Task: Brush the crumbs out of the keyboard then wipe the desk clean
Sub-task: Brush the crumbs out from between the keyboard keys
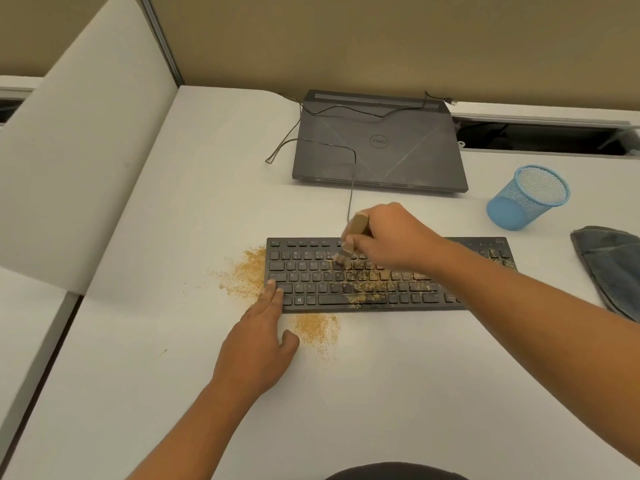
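Black keyboard (381,275) sits mid-desk, long edge parallel to the desk's front edge, cable running back toward the laptop. Left third of the keys looks mostly clean; tan crumbs (377,284) cover the middle rows from about the T/G/B column rightward, with a clump on the space bar and a few on the far-right keys. Right hand (394,237) grips a small brush (349,242) by its wooden handle, fingers curled round it, bristle end down on the upper key rows near the centre; brush is motion-blurred. Left hand (258,344) lies flat, fingers straight, fingertips pressing the keyboard's front-left corner, thumb splayed out on the white desk (138,393). Two crumb piles on the desk: one touching the keyboard's left end (247,273), one just in front of it beside the left thumb (317,329). Closed dark Dell laptop (379,143) behind the keyboard. Blue mesh cup (528,197) tipped on its side to the right rear. Dark grey-blue cloth (613,268) at the right edge, apart from the keyboard.
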Motion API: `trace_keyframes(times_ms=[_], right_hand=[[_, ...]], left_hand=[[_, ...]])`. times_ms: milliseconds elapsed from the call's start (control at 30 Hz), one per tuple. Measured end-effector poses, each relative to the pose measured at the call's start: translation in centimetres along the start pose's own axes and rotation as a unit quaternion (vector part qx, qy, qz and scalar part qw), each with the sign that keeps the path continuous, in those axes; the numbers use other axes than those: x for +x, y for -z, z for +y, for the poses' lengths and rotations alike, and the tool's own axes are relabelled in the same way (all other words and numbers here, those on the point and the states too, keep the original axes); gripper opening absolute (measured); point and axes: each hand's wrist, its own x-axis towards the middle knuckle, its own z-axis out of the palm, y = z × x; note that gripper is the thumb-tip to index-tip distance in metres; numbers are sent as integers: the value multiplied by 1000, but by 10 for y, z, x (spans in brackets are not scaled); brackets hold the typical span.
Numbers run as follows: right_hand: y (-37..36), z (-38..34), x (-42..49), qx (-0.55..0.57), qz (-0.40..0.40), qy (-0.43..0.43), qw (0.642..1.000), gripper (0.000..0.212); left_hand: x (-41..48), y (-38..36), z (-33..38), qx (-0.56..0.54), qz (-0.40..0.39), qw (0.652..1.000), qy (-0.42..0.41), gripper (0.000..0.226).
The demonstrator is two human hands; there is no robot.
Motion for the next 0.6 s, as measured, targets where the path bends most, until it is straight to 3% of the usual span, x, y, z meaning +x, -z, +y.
trace_keyframes(times_ms=[67, 200, 333, 500, 600], right_hand=[[-4, -2, 6, 9, 5, 2, 1000, 15], [-4, -8, 9, -57, -91, 7, 994, 18], [-3, -19, 20, -48, -5, 25, 999, 16], [-4, -27, 20, -102, -114, 37, 987, 17], [3, -28, 26, -84, -67, 42, 993, 12]], left_hand=[[0, 0, -1, -3, -2, 1000, -2, 69], [1, 0, 0, -1, -3, 1000, -1, 69], [0, -1, -1, -2, 1, 1000, -4, 69], [1, -1, -1, -1, 2, 1000, -6, 69], [1, -1, -2, -4, 3, 1000, -5, 69]])
